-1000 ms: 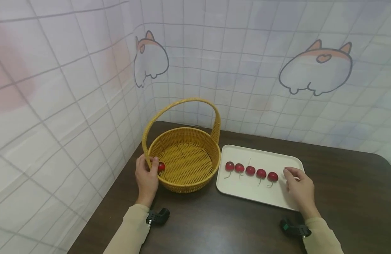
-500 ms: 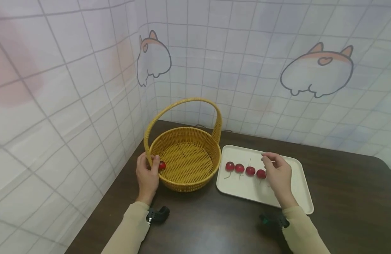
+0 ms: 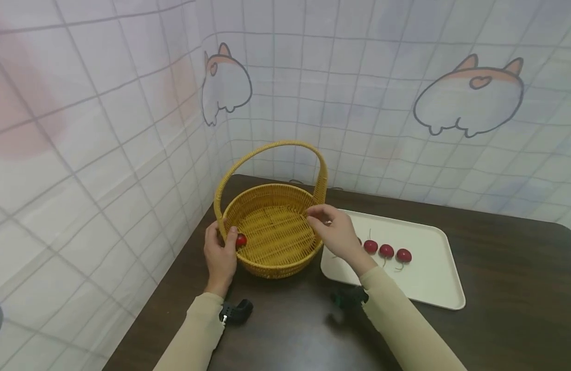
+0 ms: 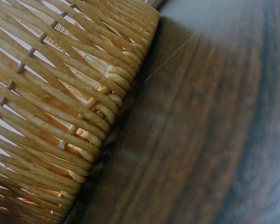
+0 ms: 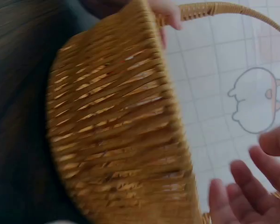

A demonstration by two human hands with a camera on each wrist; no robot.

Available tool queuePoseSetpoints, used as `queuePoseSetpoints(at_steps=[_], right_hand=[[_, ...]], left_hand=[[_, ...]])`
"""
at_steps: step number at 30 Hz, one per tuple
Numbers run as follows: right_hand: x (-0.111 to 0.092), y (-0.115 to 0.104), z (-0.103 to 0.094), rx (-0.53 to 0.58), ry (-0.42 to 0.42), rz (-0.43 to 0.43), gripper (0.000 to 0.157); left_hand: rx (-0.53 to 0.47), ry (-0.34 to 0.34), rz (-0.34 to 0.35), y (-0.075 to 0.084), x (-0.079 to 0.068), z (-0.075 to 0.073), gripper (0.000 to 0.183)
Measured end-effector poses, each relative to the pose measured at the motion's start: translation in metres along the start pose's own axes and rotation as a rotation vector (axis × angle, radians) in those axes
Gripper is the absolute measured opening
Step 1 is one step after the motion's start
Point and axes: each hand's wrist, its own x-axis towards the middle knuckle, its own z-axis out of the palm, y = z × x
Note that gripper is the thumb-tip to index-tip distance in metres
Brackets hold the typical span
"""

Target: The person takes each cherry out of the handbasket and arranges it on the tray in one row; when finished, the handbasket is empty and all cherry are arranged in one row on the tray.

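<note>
In the head view, my left hand (image 3: 220, 257) grips the left rim of a yellow wicker basket (image 3: 278, 273), its thumb inside and fingers outside. Right beside the thumb, a red cherry (image 3: 241, 240) shows inside the basket. My right hand (image 3: 336, 232) hovers over the basket's right rim, fingers bent and fingertips above the interior. In the right wrist view, the fingers (image 5: 242, 179) look loosely curled with nothing visible between them. A white tray (image 3: 429, 278) bears a row of stemmed red cherries, such as this cherry (image 3: 403, 255); my right hand hides part of the row's left end.
An arched handle (image 3: 285, 142) rises over the basket. The tray stands to the basket's right on a dark wooden table (image 3: 285, 319). A white gridded wall cloth (image 3: 359, 103) closes off the back and left. Black straps with cameras sit on both wrists.
My right hand has swept left from the tray's right part, across the cherries, to the basket's right rim. The left hand keeps its hold on the basket; the view has shifted slightly.
</note>
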Motion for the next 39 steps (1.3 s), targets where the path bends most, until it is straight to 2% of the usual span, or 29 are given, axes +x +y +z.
queuePoseSetpoints(at_steps=[4,8,12,15,18,23,26,32,39], right_hand=[[0.018,-0.009,0.014,-0.034,-0.141,0.043,0.026],[0.029,-0.012,0.03,-0.109,-0.244,0.073,0.026],[0.036,-0.021,0.048,-0.2,-0.315,0.073,0.03],[0.04,-0.027,0.062,-0.202,-0.374,0.064,0.035],[0.042,-0.03,0.075,-0.144,-0.43,0.073,0.037],[0.042,-0.033,0.09,0.019,-0.47,0.142,0.039],[0.041,-0.029,0.099,0.078,-0.484,0.193,0.041],[0.042,-0.018,0.106,0.103,-0.512,0.275,0.042],[0.047,-0.018,0.108,0.015,-0.559,0.253,0.045]], left_hand=[[-0.01,0.0,0.002,0.02,-0.003,-0.001,0.039],[0.023,-0.01,0.014,0.026,-0.004,-0.002,0.038],[0.05,-0.014,0.035,0.002,0.001,-0.001,0.039],[0.057,-0.007,0.043,-0.017,0.005,-0.001,0.041],[0.057,-0.006,0.04,-0.019,0.004,-0.002,0.042],[0.073,0.008,0.049,-0.021,0.002,-0.001,0.043],[0.084,0.025,0.05,-0.023,-0.001,-0.001,0.041],[0.074,0.01,0.044,-0.023,-0.004,0.003,0.036],[0.061,-0.006,0.046,-0.018,-0.002,0.003,0.035]])
